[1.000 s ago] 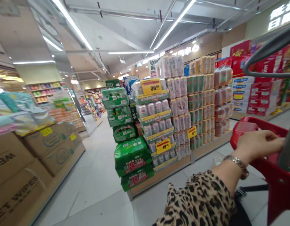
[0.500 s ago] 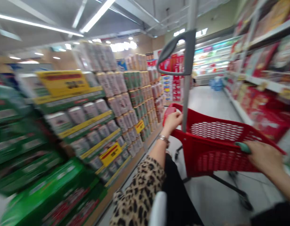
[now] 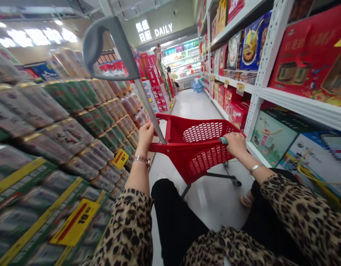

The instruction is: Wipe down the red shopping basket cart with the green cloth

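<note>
A red plastic shopping cart [image 3: 199, 146] stands in the aisle right in front of me, its basket showing nothing inside. My left hand [image 3: 145, 136] is closed round the cart's rim at the left rear corner, beside the grey pull handle [image 3: 112, 44] that rises up and to the left. My right hand [image 3: 236, 143] is closed on the rim at the right rear corner, over a small teal object [image 3: 223, 140] pressed against the rim. Both wrists wear bracelets and both sleeves are leopard print. My black trousers fill the bottom centre.
Stacked packs of drink cans [image 3: 57, 125] with yellow price tags [image 3: 75, 222] crowd the left side. White shelving [image 3: 270, 92] with red gift boxes lines the right. The pale floor of the aisle [image 3: 192, 105] runs ahead toward a far refrigerated wall, where a distant person stands.
My view has swung right, from the can display to looking down the aisle. The cart is now centred in front of me and both hands show on its rim.
</note>
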A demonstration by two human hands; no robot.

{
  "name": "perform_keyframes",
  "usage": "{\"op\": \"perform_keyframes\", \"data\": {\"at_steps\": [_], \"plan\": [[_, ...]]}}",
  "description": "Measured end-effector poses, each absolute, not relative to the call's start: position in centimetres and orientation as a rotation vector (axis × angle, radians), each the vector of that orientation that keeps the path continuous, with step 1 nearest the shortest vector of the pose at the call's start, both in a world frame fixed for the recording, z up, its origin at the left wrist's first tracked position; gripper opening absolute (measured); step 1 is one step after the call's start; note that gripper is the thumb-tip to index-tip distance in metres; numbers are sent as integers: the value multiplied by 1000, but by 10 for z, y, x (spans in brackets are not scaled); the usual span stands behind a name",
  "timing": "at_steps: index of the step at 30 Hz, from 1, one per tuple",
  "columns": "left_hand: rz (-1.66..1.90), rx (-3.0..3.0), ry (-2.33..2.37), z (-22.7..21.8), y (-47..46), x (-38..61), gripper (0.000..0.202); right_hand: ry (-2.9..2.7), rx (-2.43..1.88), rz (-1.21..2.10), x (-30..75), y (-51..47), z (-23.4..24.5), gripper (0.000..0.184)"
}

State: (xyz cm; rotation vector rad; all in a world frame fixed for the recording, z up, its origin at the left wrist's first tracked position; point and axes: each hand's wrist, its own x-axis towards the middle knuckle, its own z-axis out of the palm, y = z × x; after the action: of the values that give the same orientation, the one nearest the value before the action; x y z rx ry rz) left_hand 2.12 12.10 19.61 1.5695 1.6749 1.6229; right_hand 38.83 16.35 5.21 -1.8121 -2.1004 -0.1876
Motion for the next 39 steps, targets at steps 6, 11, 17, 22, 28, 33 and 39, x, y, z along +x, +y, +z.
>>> {"op": "perform_keyframes", "data": {"at_steps": [6, 11, 17, 22, 28, 33, 39], "plan": [[1636, 1537, 1696, 195, 120, 11, 32, -2052, -1813, -111, 376, 152, 53, 32], [1582, 1523, 1717, 195, 114, 5, 30, -2163, -1656, -78, 323, 123, 68, 28], [1628, 1521, 1717, 196, 99, 2, 27, -2268, -1370, 22, 232, 77, 107, 32], [1679, 1533, 1722, 195, 86, -3, 29, -2307, -1179, 46, 201, 60, 121, 35], [1822, 1447, 1641, 196, 74, -10, 44, -2316, -1211, -15, 241, 73, 96, 31], [1957, 1251, 1451, 195, 75, -7, 44, -2270, -1390, -89, 309, 97, 67, 32], [2036, 1203, 1303, 198, 68, 10, 45, -2184, -1529, -100, 350, 113, 58, 35]]}}
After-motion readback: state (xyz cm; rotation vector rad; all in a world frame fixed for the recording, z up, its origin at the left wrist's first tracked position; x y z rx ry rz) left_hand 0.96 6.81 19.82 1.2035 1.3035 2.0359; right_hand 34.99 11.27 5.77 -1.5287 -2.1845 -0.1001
